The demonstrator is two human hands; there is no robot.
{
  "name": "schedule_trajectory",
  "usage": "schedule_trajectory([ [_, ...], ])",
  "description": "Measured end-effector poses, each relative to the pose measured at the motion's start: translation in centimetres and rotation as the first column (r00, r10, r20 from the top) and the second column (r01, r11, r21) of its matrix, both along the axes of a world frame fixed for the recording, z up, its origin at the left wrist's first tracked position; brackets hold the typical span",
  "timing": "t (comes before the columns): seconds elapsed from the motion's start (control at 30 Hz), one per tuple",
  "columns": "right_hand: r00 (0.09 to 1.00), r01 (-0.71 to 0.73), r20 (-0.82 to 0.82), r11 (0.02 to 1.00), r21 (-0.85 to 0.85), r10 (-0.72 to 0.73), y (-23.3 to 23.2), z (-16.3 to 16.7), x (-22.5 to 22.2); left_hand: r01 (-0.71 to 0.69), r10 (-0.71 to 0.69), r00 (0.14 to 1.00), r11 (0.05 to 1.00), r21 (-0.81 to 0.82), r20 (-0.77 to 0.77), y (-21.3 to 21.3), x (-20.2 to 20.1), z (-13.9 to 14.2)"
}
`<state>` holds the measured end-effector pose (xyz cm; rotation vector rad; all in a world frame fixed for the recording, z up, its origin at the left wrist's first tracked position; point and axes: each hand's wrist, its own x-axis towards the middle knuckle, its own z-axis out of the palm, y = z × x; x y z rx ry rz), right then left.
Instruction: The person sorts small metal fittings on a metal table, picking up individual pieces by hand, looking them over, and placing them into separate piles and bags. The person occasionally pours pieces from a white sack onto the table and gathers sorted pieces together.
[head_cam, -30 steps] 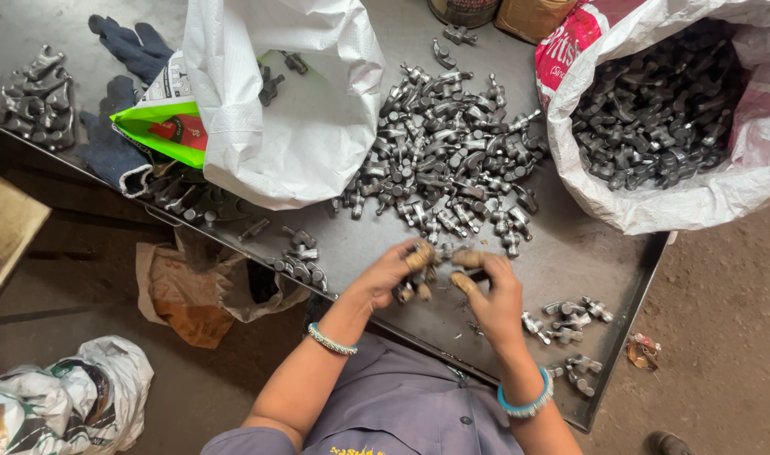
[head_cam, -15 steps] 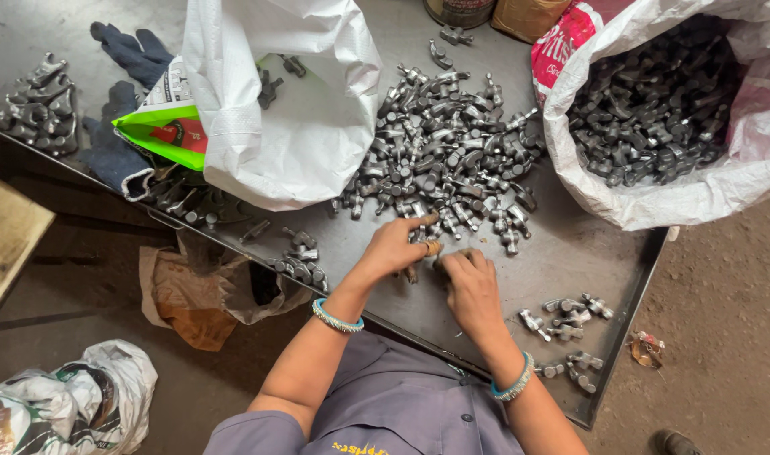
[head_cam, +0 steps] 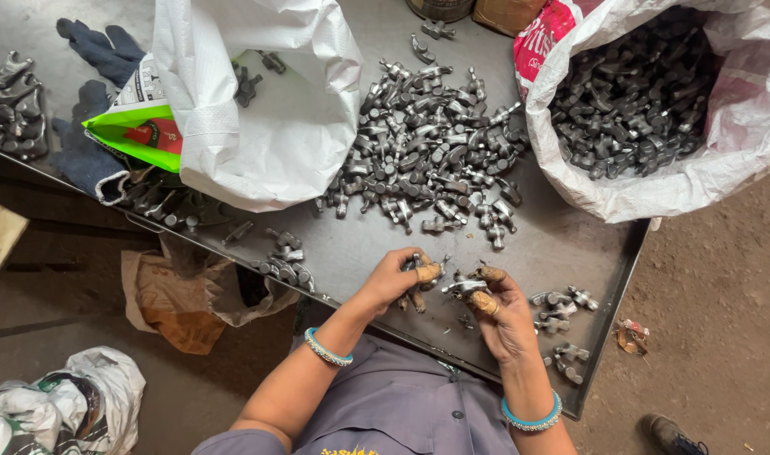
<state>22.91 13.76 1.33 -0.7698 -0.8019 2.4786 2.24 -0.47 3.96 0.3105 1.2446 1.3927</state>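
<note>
My left hand [head_cam: 399, 278] is closed around a few small grey metal parts near the front edge of the dark metal table [head_cam: 351, 248]. My right hand [head_cam: 499, 307] holds one grey metal part [head_cam: 464, 287] between taped fingertips, palm turned up. The two hands sit close together, just in front of a large loose pile of the same metal parts [head_cam: 431, 160] spread over the middle of the table.
A white sack full of metal parts [head_cam: 646, 101] stands at the right. Another white sack [head_cam: 258, 101] lies at the left over a green bag [head_cam: 136, 126] and dark gloves [head_cam: 90, 59]. Small part clusters [head_cam: 562, 303] lie by my right hand, others [head_cam: 14, 105] far left.
Both hands reached into the pile's near edge, then drew back toward the table's front edge holding parts. The right palm has turned upward.
</note>
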Motion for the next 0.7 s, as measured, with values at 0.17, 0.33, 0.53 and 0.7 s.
schedule_trajectory([
  [0.17,0.999,0.016,0.044,1.0,0.007,-0.016,0.1,-0.2,-0.5,0.123,-0.124,0.977,0.992,0.017,0.172,-1.0,0.4,-0.7],
  [0.33,0.993,-0.016,0.114,0.998,0.066,0.009,-0.2,0.4,-1.1,0.151,-0.164,0.947,0.986,0.069,0.277,-1.0,0.7,-1.1],
  [0.53,0.982,-0.049,0.187,0.996,0.069,0.035,0.0,-1.5,-1.3,0.101,-0.13,0.834,0.991,0.084,0.536,0.0,0.6,-2.9],
  [0.7,0.962,-0.022,0.272,0.997,0.068,0.002,0.2,-3.7,-0.9,0.092,-0.118,0.792,0.993,0.073,0.599,-0.1,0.6,-3.5],
])
